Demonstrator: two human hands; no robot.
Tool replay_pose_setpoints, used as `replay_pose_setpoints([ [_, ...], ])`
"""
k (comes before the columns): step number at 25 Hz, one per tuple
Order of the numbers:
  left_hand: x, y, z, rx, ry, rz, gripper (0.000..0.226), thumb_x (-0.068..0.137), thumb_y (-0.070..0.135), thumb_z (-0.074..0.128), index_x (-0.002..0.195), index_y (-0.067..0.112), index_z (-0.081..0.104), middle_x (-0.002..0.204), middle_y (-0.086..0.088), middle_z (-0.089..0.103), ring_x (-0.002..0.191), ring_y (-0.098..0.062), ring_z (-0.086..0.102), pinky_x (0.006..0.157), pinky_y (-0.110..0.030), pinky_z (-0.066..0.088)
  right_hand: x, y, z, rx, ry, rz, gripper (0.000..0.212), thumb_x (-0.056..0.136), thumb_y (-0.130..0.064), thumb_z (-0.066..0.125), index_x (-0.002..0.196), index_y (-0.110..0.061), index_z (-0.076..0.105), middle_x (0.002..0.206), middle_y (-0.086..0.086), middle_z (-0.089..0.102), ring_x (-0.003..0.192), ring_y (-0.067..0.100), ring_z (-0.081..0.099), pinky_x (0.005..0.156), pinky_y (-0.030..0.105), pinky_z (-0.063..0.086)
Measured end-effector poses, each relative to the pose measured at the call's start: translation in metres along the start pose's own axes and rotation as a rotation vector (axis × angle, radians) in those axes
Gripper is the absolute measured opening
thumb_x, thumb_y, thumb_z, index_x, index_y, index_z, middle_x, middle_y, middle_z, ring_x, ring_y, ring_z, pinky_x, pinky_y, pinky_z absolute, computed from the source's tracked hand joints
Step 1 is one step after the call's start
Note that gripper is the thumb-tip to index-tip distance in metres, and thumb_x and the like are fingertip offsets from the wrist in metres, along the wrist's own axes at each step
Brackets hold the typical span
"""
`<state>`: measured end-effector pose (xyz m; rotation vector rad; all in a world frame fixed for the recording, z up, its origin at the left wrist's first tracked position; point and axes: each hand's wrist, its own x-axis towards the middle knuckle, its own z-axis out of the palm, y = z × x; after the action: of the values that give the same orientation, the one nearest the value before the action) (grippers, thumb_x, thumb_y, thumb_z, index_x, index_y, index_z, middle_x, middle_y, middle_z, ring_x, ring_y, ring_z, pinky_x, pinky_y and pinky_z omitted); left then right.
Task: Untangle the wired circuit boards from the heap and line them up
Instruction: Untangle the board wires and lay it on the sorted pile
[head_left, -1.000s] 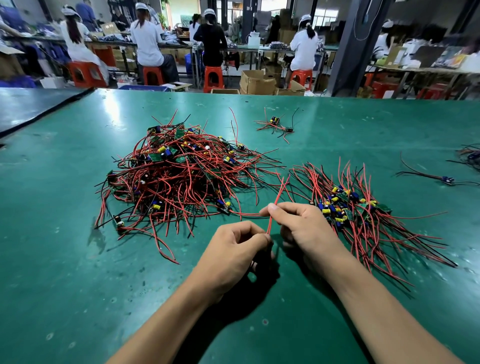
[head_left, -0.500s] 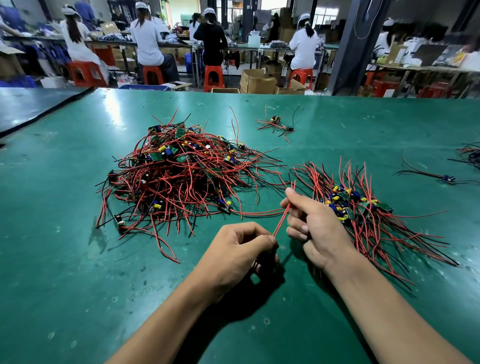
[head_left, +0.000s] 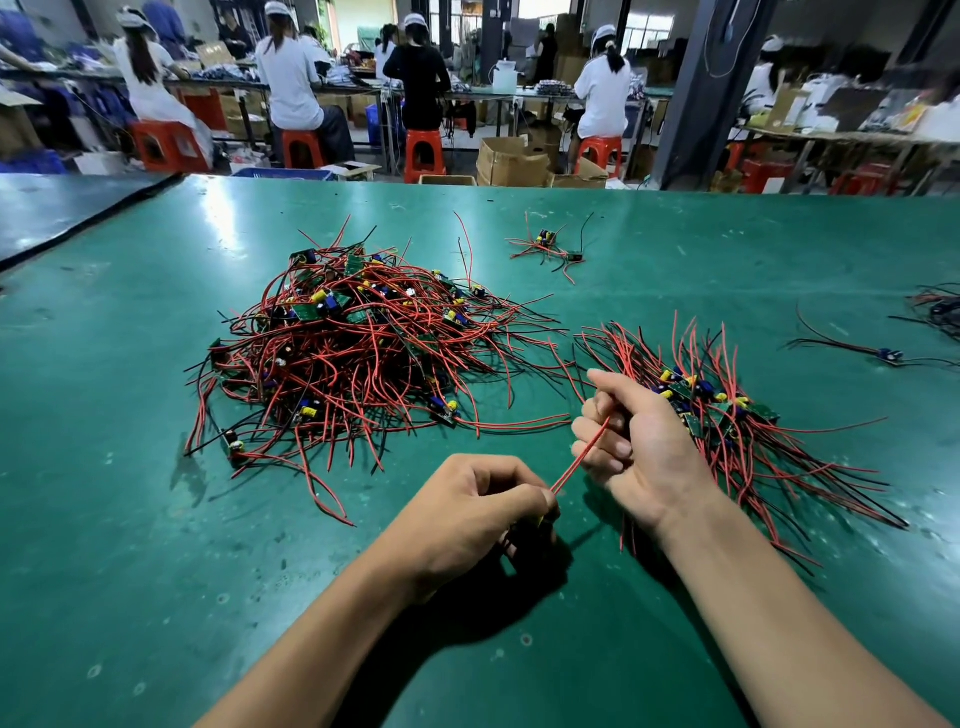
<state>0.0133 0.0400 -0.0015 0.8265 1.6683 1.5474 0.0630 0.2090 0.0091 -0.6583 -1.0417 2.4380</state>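
A tangled heap of small green circuit boards with red and black wires (head_left: 358, 348) lies left of centre on the green table (head_left: 130, 571). To its right lies a row of aligned boards (head_left: 727, 415) with their wires fanned out. My left hand (head_left: 467, 514) grips one board low over the table; the board is mostly hidden under the fingers. A red wire (head_left: 579, 460) runs taut from it up to my right hand (head_left: 639, 441), whose fingers curl round the wire beside the aligned row.
A small loose bunch of wired boards (head_left: 548, 247) lies farther back. A single wired board (head_left: 883, 355) and more wires (head_left: 935, 306) sit at the right edge. Beyond the table's far edge, people sit on red stools among cardboard boxes.
My right hand has slid up along the red wire toward the aligned row, pulling the wire straight. My left hand has stayed in place.
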Motion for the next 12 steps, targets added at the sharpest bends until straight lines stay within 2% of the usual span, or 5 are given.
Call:
replay_pose_setpoints([
  [2, -0.001, 0.000, -0.001, 0.011, -0.004, -0.002, 0.017, 0.089, 0.002, 0.061, 0.076, 0.005, 0.070, 0.064, -0.007, 0.066, 0.057, -0.016, 0.055, 0.057, -0.022, 0.047, 0.000, 0.000, 0.000, -0.001, -0.013, 0.008, 0.043, 0.098, -0.021, 0.056, 0.056, -0.014, 0.047, 0.049, -0.006, 0.028, 0.030, 0.004, 0.021, 0.028, 0.017, 0.018],
  [4, -0.001, 0.000, -0.001, 0.006, -0.002, -0.005, 0.015, 0.089, 0.002, 0.061, 0.077, 0.004, 0.070, 0.065, -0.008, 0.067, 0.059, -0.018, 0.056, 0.058, -0.024, 0.047, 0.001, 0.000, -0.001, -0.048, -0.001, -0.051, 0.033, 0.097, -0.024, 0.059, 0.068, -0.010, 0.055, 0.053, -0.006, 0.031, 0.032, 0.003, 0.024, 0.030, 0.016, 0.021],
  [8, -0.001, 0.000, -0.002, -0.012, -0.009, -0.012, 0.017, 0.090, 0.003, 0.062, 0.076, 0.005, 0.070, 0.065, -0.009, 0.068, 0.056, -0.017, 0.055, 0.056, -0.024, 0.046, 0.006, 0.004, -0.005, -0.133, 0.001, -0.245, 0.017, 0.093, -0.019, 0.064, 0.083, -0.007, 0.057, 0.055, -0.009, 0.055, 0.035, 0.001, 0.029, 0.034, 0.014, 0.024],
  [10, 0.001, -0.001, -0.002, -0.068, 0.016, -0.029, 0.022, 0.090, 0.003, 0.061, 0.072, 0.010, 0.070, 0.064, -0.011, 0.067, 0.053, -0.018, 0.056, 0.055, -0.025, 0.046, 0.005, 0.006, -0.006, -0.219, -0.052, -0.236, 0.024, 0.083, -0.028, 0.071, 0.087, -0.006, 0.061, 0.054, -0.009, 0.050, 0.037, 0.002, 0.029, 0.035, 0.015, 0.025],
  [12, 0.002, -0.002, -0.003, -0.185, 0.081, -0.056, 0.025, 0.091, 0.004, 0.060, 0.070, 0.012, 0.070, 0.066, -0.014, 0.067, 0.052, -0.020, 0.060, 0.052, -0.024, 0.049, 0.001, 0.013, -0.005, -0.336, -0.183, -0.106, 0.036, 0.076, -0.036, 0.076, 0.092, -0.005, 0.069, 0.055, -0.006, 0.040, 0.040, 0.005, 0.031, 0.037, 0.016, 0.029],
])
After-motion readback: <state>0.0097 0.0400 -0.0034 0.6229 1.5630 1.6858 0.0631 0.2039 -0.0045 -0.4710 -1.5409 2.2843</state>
